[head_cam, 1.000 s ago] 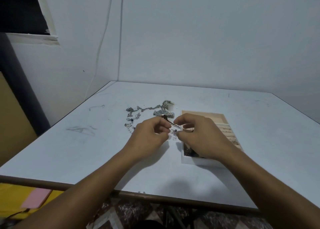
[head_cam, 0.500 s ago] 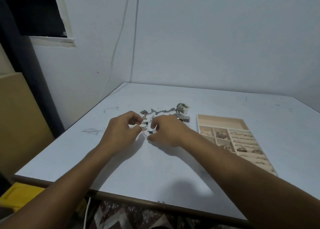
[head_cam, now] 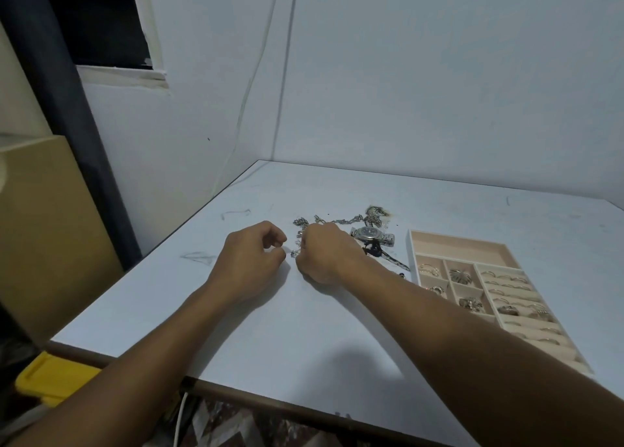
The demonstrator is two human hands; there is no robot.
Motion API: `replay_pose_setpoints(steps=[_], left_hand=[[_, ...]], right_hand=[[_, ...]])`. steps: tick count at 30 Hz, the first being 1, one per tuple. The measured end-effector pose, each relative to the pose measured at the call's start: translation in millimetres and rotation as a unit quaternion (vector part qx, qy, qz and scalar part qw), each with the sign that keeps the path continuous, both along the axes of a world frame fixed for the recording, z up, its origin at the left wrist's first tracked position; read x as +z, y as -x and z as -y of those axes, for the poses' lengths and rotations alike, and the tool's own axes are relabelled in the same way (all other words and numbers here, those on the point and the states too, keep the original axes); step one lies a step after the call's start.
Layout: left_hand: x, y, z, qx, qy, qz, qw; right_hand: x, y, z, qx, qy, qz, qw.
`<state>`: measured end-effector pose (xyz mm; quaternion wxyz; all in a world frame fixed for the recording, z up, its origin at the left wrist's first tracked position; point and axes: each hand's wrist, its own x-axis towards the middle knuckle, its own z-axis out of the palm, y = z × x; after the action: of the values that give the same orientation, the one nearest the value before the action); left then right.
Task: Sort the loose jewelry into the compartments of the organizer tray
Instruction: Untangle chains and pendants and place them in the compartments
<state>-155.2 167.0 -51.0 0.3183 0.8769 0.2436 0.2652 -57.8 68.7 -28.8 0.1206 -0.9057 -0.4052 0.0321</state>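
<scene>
Over the desk (head_cam: 304, 338), the right hand (head_cam: 326, 259) kept a pinching grip on a silver chain (head_cam: 299, 242). The left hand (head_cam: 251, 261) lay just beside it, its grip curled, perhaps empty; I cannot tell.

Both hands are curled over the white table (head_cam: 304, 342), knuckles close together. The right hand (head_cam: 326, 257) pinches a tangled silver chain (head_cam: 298, 242). The left hand (head_cam: 251, 261) is curled just beside it, can't tell if it's got hold of anything. A wristwatch (head_cam: 371, 234) lies behind the right hand, and the organizer tray (head_cam: 459, 248) sits off to the right with rings (head_cam: 506, 279) in its slots
</scene>
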Motion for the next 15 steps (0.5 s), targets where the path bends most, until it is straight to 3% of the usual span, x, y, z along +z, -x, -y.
replay_pose_setpoints(steps=[9,15], left_hand=[[3,-5,1,0.006,0.021,0.012,1.0],[9,-15,1,0.014,0.099,0.058,0.993]], right_hand=[[17,-15,3,0.041,-0.034,-0.059,0.997],[37,-20,8,0.084,-0.071,-0.054,0.992]])
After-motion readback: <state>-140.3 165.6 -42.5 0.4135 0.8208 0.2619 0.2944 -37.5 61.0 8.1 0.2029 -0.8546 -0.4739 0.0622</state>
